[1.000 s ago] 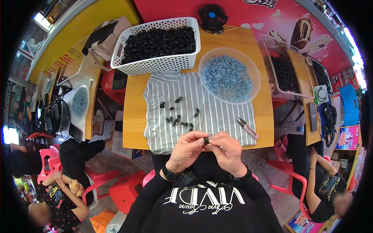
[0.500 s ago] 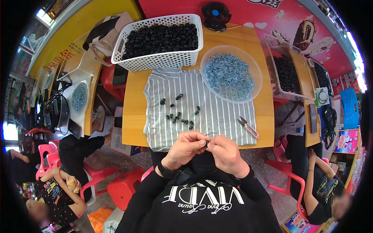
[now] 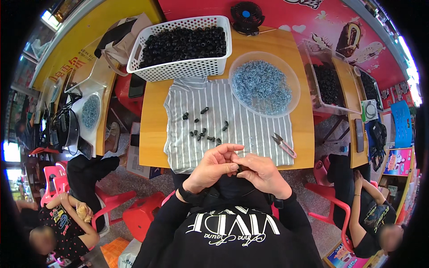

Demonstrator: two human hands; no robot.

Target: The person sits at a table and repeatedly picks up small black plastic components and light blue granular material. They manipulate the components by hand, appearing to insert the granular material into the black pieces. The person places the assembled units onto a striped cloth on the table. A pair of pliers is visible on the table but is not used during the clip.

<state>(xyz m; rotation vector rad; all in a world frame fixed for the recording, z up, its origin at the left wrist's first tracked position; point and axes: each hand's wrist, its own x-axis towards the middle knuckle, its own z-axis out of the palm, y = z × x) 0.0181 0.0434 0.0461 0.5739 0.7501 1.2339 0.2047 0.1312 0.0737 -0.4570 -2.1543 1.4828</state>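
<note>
Both hands meet in front of my body, at the table's near edge. A small black part (image 3: pixel 240 169) is pinched between them, mostly covered by the fingers. My left hand (image 3: pixel 212 166) has thumb and fingertips closed near the part, its index finger reaching across. My right hand (image 3: pixel 263 173) grips the part between thumb and bent fingers. Several small black parts (image 3: pixel 211 138) lie scattered on a grey-and-white striped cloth (image 3: pixel 241 147) beyond the hands. Thread snips (image 3: pixel 284 146) with a pink handle rest at the cloth's right edge.
A white perforated basket (image 3: pixel 183 69) full of black parts stands at the back of the wooden table (image 3: pixel 154 129). Beside it are a round clear tub (image 3: pixel 297 100) of small bluish clear pieces and a black fan (image 3: pixel 246 18). Seated people (image 3: pixel 69 219) are on both sides.
My right fingers have opened from a tight fist and shifted lower around the small black part. My left index finger has straightened to the right.
</note>
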